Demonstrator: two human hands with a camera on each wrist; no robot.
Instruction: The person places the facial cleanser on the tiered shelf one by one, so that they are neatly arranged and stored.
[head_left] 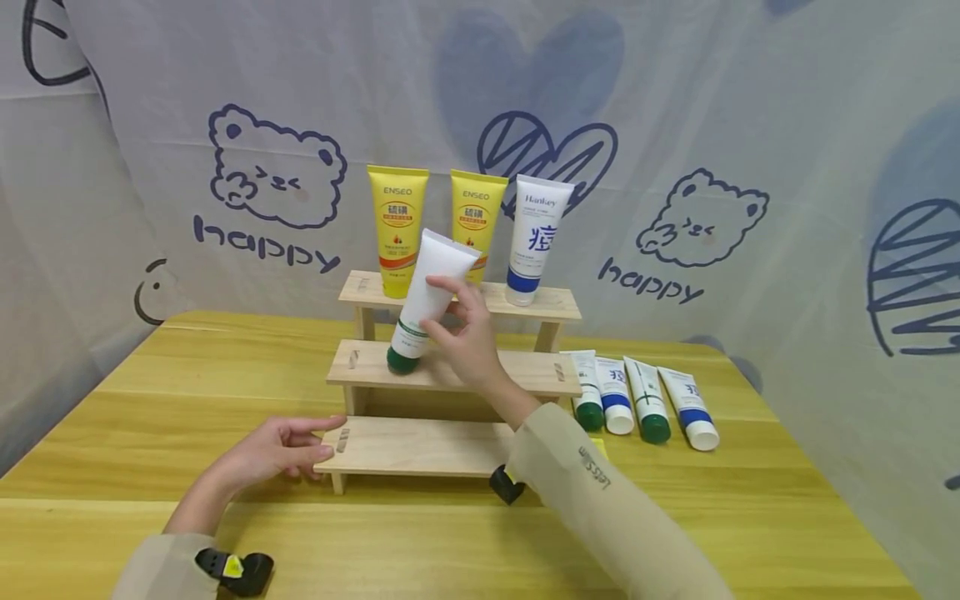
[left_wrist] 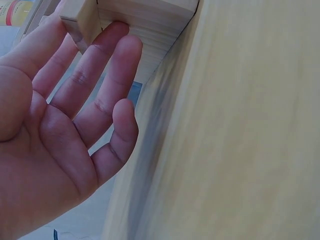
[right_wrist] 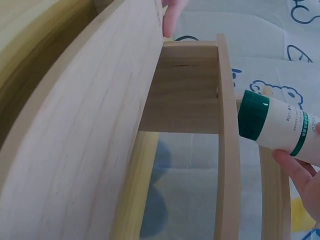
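My right hand [head_left: 472, 342] pinches a white squeeze tube [head_left: 435, 267] with a green cap between thumb and fingers. The tube leans, cap down, at the left part of the middle step of a wooden stand [head_left: 420, 446]. Whether the cap [right_wrist: 254, 116] touches the step I cannot tell. My left hand [head_left: 262, 454] touches the left end of the lowest step, its fingers [left_wrist: 102, 102] loosely bent. On the top step stand two yellow tubes [head_left: 397, 225] and a white tube with a blue band [head_left: 536, 237], caps down. The held tube partly covers the second yellow tube [head_left: 480, 200].
Several white tubes [head_left: 647, 396] with green or blue-and-white cap ends lie in a row on the wooden table [head_left: 225, 367], right of the stand. Something yellow [head_left: 600, 447] shows partly behind my right sleeve. A printed cloth [head_left: 405, 83] hangs behind the table.
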